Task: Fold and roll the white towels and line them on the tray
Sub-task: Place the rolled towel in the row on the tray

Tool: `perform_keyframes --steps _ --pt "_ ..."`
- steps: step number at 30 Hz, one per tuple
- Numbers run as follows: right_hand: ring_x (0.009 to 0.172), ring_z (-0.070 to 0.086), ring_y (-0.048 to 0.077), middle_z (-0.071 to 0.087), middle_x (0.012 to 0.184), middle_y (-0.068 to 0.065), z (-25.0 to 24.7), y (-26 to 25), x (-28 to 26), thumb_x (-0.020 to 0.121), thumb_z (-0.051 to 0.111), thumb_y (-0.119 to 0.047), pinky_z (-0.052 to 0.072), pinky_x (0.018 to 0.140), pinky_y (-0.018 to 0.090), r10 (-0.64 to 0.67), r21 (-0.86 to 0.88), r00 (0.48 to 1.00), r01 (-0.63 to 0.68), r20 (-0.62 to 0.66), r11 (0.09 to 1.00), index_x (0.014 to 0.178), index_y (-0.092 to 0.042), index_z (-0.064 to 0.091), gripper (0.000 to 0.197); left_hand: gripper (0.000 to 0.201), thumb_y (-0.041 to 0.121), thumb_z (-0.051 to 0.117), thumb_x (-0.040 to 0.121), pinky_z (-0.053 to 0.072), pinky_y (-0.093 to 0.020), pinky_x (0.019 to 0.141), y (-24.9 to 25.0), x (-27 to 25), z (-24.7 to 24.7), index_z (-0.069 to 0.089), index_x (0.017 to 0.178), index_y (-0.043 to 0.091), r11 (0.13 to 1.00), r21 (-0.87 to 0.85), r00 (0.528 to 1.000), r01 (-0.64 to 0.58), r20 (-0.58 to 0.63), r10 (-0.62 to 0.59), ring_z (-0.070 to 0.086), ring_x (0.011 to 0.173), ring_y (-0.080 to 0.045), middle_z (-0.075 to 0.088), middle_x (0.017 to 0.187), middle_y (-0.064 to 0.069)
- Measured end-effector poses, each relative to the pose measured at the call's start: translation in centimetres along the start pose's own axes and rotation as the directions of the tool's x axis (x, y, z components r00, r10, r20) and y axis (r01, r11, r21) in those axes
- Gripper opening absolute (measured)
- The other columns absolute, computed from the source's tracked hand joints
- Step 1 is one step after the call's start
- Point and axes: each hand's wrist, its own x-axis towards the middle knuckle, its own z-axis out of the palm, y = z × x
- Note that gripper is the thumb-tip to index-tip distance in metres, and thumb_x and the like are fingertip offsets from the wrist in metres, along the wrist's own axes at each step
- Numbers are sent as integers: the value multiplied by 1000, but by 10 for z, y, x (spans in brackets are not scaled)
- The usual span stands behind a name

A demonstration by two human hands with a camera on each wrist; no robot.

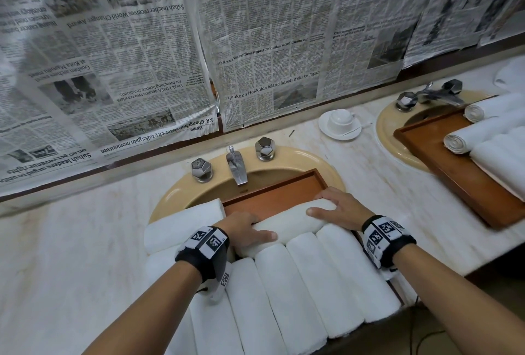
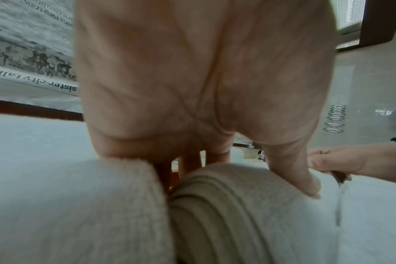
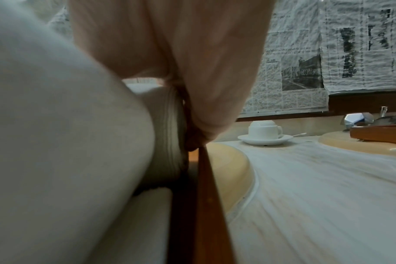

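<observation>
holding a rolled towel by its two ends, the left hand and right hand curl their fingers over it. it lies crosswise in the tray, at 12 o'clock from the row of rolls. it looks soft and light, and may unroll, so the ends are best to hold.

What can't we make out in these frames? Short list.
- Head view: near ends of the rolled towels and the tray's near side are cut off by the bottom edge.
- Left wrist view: left hand fills the frame, hiding the tray.
- Right wrist view: right hand and towel block the left half; fingertips are hidden.
- Newspaper small print is blurred.
</observation>
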Motion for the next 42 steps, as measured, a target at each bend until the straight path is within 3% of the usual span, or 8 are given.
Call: perform_keyframes --steps 4,9,14,22,32,35,38,42 --pt "109 55 2 55 114 -17 -5 -5 -2 73 73 -65 42 89 23 14 -57 998 -11 54 998 111 -38 62 48 66 75 53 84 41 -29 86 -1 -1 0 62 123 22 1000 -27 1000 -13 3 13 55 104 -17 63 117 1" --pt "128 42 8 44 137 -13 -10 -11 -6 79 62 -71 35 110 34 -61 -260 997 71 44 963 137 -32 49 71 65 72 56 84 45 -31 97 -6 -3 0 60 130 26 994 -69 993 -88 -86 82 55 114 -17 62 126 5" --pt "144 23 11 33 153 -7 1 -19 -17 83 56 -71 25 117 36 -100 -402 994 107 39 909 150 -28 33 83 61 61 61 88 43 -32 101 -5 -11 1 57 134 21 991 -14 980 -130 -156 126 54 119 -18 59 132 1" --pt "146 16 13 29 155 -5 14 -13 -18 78 41 -82 22 119 38 -120 -523 991 132 57 842 154 -27 24 95 51 59 61 89 46 -34 95 -8 -15 5 63 125 23 990 -26 980 -141 -147 135 59 107 -18 67 119 0" --pt "147 16 15 26 158 -6 17 -17 -23 80 34 -83 17 120 38 -96 -569 995 76 -5 819 154 -25 24 94 47 57 59 90 47 -35 95 -1 -25 7 65 119 21 991 -49 968 -126 -224 112 59 106 -18 67 116 1" --pt "147 17 13 25 158 -8 14 -20 -26 74 26 -89 15 121 36 -128 -560 991 87 -35 824 153 -26 27 102 45 52 60 92 46 -29 94 -3 -32 5 65 120 18 984 -102 951 -144 -289 109 59 112 -18 66 119 1" --pt "145 22 13 29 156 -8 11 -27 -30 73 25 -86 16 120 34 -158 -542 985 95 -70 835 152 -25 31 100 52 50 60 94 41 -25 92 -7 -45 3 60 132 15 981 -144 931 -128 -359 69 57 119 -19 62 130 -1" --pt "143 28 16 34 154 -3 19 -51 -42 80 41 -79 22 119 35 -213 -521 974 144 -75 841 150 -21 35 91 45 48 60 94 43 -27 87 -18 -69 5 62 123 15 973 -193 914 -124 -404 36 58 110 -19 64 120 -2"
